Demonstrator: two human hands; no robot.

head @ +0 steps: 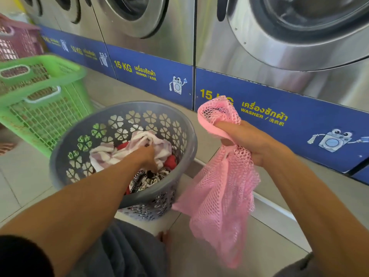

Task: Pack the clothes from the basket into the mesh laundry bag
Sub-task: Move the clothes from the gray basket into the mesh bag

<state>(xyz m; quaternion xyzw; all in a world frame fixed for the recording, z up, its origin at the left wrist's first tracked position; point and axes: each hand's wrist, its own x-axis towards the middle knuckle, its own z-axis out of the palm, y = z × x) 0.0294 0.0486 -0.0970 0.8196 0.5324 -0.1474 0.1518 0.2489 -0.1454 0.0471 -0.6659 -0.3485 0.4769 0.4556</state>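
**Left hand in the basket, pink mesh bag gripped in the right**

Down on the tiled floor (24, 188) sits a round grey plastic basket (185, 140), its wall punched through with flower-shaped cut-outs. Inside is a rumpled heap of clothes: a soft white-and-lilac striped piece (111, 152) on top, something red (169, 162) beneath it, and a black-and-white patterned fabric (145, 179) nearest the person.

The left hand (146, 155) reaches straight out over the near rim, arm extended, wrist dipped down into the pile. Its fingers are curled into the striped cloth where the fabric bunches up into a peak; it looks like a pinch grip, though the fingertips are buried in the folds and I can't be sure how firmly it holds.

Over to the right, the right hand (249, 142) is a closed fist around the pink mesh laundry bag (221, 188), held up in the air just beside the basket. The open-weave netting is gathered tight in the palm, a puff of it sticking up above the thumb and the rest hanging limp and crumpled below, its lower folds close to the basket's outer wall.

Behind stand stainless-steel washers (279, 47) with blue panels. At left are a green lattice basket (40, 108) and a pink one (18, 43).
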